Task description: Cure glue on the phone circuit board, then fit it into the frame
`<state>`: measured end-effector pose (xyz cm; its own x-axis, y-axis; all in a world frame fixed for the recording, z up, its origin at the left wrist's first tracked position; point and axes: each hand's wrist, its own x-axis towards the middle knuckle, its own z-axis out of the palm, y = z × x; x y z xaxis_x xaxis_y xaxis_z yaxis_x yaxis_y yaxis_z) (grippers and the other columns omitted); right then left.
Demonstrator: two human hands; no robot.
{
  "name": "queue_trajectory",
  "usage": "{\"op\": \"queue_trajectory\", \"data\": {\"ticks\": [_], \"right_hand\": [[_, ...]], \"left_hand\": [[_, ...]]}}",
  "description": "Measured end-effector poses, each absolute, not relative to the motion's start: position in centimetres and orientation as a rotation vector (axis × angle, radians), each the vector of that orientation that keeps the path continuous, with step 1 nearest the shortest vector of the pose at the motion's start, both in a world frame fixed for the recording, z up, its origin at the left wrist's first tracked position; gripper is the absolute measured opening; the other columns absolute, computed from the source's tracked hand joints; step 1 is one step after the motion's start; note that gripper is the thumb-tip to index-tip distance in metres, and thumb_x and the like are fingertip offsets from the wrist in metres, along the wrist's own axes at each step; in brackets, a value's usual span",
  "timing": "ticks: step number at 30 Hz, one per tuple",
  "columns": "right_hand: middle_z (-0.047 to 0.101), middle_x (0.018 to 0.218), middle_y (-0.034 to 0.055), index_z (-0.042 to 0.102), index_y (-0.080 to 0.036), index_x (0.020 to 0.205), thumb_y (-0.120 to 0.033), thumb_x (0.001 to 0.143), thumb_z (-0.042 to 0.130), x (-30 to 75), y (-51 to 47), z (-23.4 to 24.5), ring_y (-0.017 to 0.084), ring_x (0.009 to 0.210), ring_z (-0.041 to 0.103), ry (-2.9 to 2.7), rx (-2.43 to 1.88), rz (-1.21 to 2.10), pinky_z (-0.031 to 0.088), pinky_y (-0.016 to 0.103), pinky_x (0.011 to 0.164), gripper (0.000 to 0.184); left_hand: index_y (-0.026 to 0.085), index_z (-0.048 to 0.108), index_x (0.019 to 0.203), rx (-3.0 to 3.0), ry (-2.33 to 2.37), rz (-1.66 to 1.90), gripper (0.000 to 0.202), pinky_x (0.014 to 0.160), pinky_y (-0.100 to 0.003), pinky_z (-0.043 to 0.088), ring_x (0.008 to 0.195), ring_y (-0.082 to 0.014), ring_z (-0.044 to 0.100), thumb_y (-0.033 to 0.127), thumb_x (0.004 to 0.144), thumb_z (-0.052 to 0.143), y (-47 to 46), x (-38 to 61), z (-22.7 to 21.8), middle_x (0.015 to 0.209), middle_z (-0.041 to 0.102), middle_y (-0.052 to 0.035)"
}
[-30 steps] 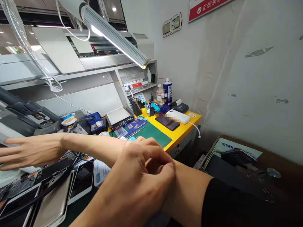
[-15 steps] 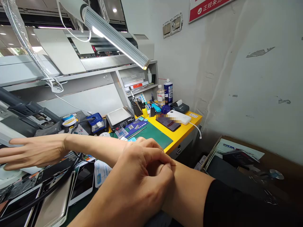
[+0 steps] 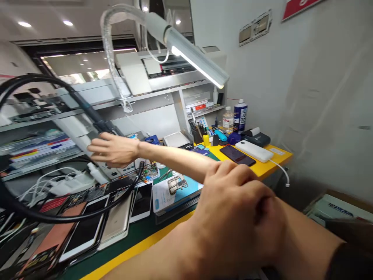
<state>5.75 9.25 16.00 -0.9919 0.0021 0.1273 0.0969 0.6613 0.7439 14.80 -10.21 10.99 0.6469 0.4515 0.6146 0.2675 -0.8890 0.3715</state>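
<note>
My left hand (image 3: 236,212) is in the foreground, its fingers pinched on my right forearm (image 3: 175,161). My right arm stretches across the bench, and my right hand (image 3: 113,149) hangs flat in the air, holding nothing, just in front of a thick black cable (image 3: 100,125). Below that hand lie several smartphones (image 3: 84,229) side by side, with a bare phone circuit board (image 3: 176,184) on a pale blue card (image 3: 166,196) to their right. Farther off, a dark phone (image 3: 237,154) and a white power bank (image 3: 253,151) rest on the yellow bench top (image 3: 279,157).
A green work mat (image 3: 125,237) with a yellow edge covers the bench front. A white lamp bar (image 3: 198,56) hangs overhead. A blue spray can (image 3: 240,115) and a clear bottle (image 3: 228,120) stand against the wall. A cardboard box (image 3: 340,206) sits at lower right.
The view has swung left and tilted, showing more of the bench's left side. My arms now sit farther right in the picture, and my left hand stays pinched on my right forearm.
</note>
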Motion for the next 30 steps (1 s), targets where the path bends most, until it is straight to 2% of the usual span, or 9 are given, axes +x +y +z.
{"op": "queue_trajectory", "data": {"ticks": [3,8,11,13,15,19,24,27,30], "right_hand": [[0.051,0.142,0.0143,0.053,-0.013,0.133,-0.035,0.098,0.053,6.8,10.3,15.7,0.031,0.132,0.047,-2.539,-0.135,-1.159,0.039,0.052,0.107,0.041],[0.054,0.135,0.0179,0.056,-0.011,0.123,-0.023,0.099,0.037,9.7,10.4,13.7,0.032,0.122,0.048,-2.427,-0.200,-0.988,0.033,0.051,0.102,0.033],[0.056,0.131,0.0146,0.059,-0.015,0.116,-0.027,0.098,0.041,12.4,11.0,11.8,0.031,0.119,0.049,-2.416,-0.339,-0.835,0.035,0.050,0.101,0.028],[0.059,0.123,0.0128,0.060,-0.015,0.114,-0.031,0.097,0.049,14.4,11.8,10.2,0.029,0.114,0.053,-2.389,-0.519,-0.689,0.040,0.050,0.098,0.026],[0.061,0.120,0.0096,0.061,-0.015,0.114,-0.040,0.095,0.058,16.5,12.8,8.3,0.025,0.111,0.058,-2.325,-0.732,-0.518,0.047,0.048,0.096,0.031],[0.065,0.114,0.0080,0.062,-0.015,0.117,-0.038,0.097,0.059,19.7,13.5,4.5,0.020,0.098,0.065,-2.282,-1.015,-0.123,0.056,0.040,0.085,0.030],[0.067,0.090,0.0026,0.065,-0.013,0.101,-0.042,0.098,0.056,21.8,12.2,2.7,0.014,0.076,0.064,-2.392,-1.109,0.387,0.056,0.032,0.071,0.030],[0.067,0.075,0.0018,0.069,-0.014,0.089,-0.044,0.100,0.049,22.5,11.1,3.3,0.015,0.067,0.060,-2.436,-1.106,0.608,0.049,0.030,0.066,0.037],[0.073,0.089,0.0060,0.075,-0.017,0.093,-0.042,0.096,0.054,22.9,10.3,4.1,0.020,0.080,0.064,-2.432,-1.102,0.770,0.046,0.032,0.073,0.032]], "left_hand": [[0.012,0.074,0.111,2.842,0.150,1.141,0.034,0.108,-0.037,0.046,0.109,-0.0202,0.061,0.019,0.088,0.050,-8.5,14.7,9.9,0.112,0.073,-0.0059],[0.009,0.051,0.142,3.317,-0.085,1.064,0.046,0.127,-0.043,0.025,0.147,-0.0247,0.037,0.017,0.097,0.046,-4.1,12.5,7.7,0.149,0.054,-0.0073],[0.010,0.066,0.119,3.326,0.080,1.032,0.031,0.118,-0.046,0.041,0.141,-0.0272,0.047,0.012,0.094,0.048,-1.5,9.0,6.5,0.142,0.061,-0.0110],[0.010,0.066,0.114,3.270,0.345,1.029,0.027,0.096,-0.040,0.057,0.108,-0.0219,0.069,0.011,0.093,0.050,-0.2,6.0,6.0,0.113,0.075,-0.0109],[0.012,0.064,0.114,3.184,0.647,0.977,0.023,0.079,-0.036,0.061,0.086,-0.0181,0.071,0.022,0.095,0.057,0.7,2.9,5.6,0.095,0.074,-0.0067],[0.015,0.062,0.120,3.013,1.045,0.720,0.036,0.085,-0.042,0.059,0.099,-0.0217,0.069,0.037,0.093,0.064,1.9,-1.3,5.1,0.109,0.070,-0.0087],[0.014,0.058,0.130,2.884,1.146,0.528,0.064,0.098,-0.047,0.056,0.112,-0.0296,0.065,0.045,0.077,0.074,2.7,-2.4,3.6,0.123,0.068,-0.0146],[0.014,0.055,0.134,2.824,1.154,0.520,0.064,0.106,-0.049,0.050,0.120,-0.0303,0.062,0.044,0.080,0.072,2.6,-2.5,2.4,0.128,0.066,-0.0140],[0.016,0.054,0.134,2.770,1.157,0.573,0.054,0.107,-0.044,0.049,0.119,-0.0259,0.062,0.036,0.086,0.067,2.5,-2.8,1.5,0.127,0.067,-0.0110]]}}
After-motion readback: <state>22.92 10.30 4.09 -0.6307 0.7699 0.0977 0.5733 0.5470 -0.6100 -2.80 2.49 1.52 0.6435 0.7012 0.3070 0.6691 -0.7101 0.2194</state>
